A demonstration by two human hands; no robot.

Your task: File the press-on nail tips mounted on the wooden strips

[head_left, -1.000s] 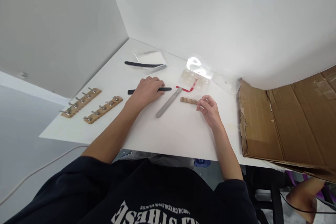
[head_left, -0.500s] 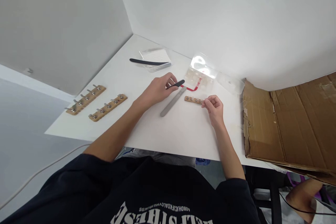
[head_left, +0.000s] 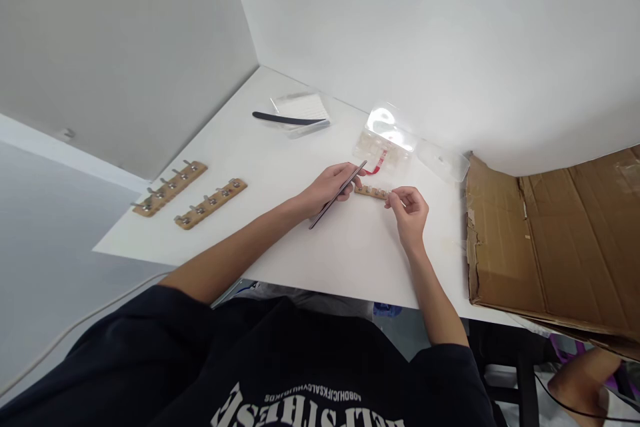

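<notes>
My left hand [head_left: 330, 187] is closed around a thin nail file [head_left: 327, 209], which is turned edge-on and slants across the fingers. From this angle I cannot tell whether one file or two are in that grip. My right hand [head_left: 412, 215] pinches with thumb and forefinger at the right end of a small wooden strip [head_left: 369, 192] with short metal clips. What sits between those fingertips is too small to make out. Just behind the strip, a red band [head_left: 377, 165] lies by an open clear plastic case [head_left: 387, 121] with pale pieces in it.
Two more wooden strips with upright metal clips, a longer one [head_left: 169, 191] and a shorter one [head_left: 210, 205], lie at the left. A black curved file [head_left: 280, 119] rests across a clear packet [head_left: 303, 105] at the back. A cardboard box [head_left: 560, 247] stands at the right edge.
My left hand has moved right and slightly nearer. The grey file that lay on the table is gone from there, and a file now shows edge-on in that hand. My right hand stays at the strip.
</notes>
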